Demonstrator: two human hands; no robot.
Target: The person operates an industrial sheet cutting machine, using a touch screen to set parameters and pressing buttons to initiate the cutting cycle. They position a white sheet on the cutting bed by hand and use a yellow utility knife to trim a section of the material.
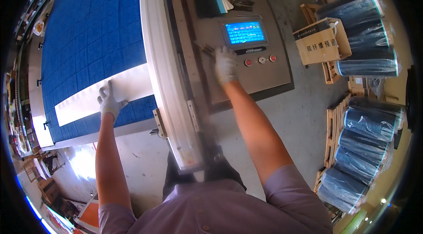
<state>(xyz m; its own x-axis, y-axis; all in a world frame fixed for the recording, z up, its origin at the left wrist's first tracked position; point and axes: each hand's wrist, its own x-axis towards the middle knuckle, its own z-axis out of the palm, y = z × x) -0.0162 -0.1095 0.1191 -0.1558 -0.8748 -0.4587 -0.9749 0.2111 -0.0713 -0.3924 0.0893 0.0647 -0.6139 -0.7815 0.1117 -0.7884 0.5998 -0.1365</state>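
White strip (83,104) touched by gloved left hand (110,103), fingers apart, right hand (226,66) held beside lit screen (245,33), grip unclear

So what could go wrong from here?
Two risks, I'd say:
1. The right hand is close to the nearer red button, so a stray knuckle might press it.
2. The left hand lies over the white strip, whose far end meets the white beam; a sideways drag could skew or crease it.

Left grip (110,102) — on white strip (87,103)
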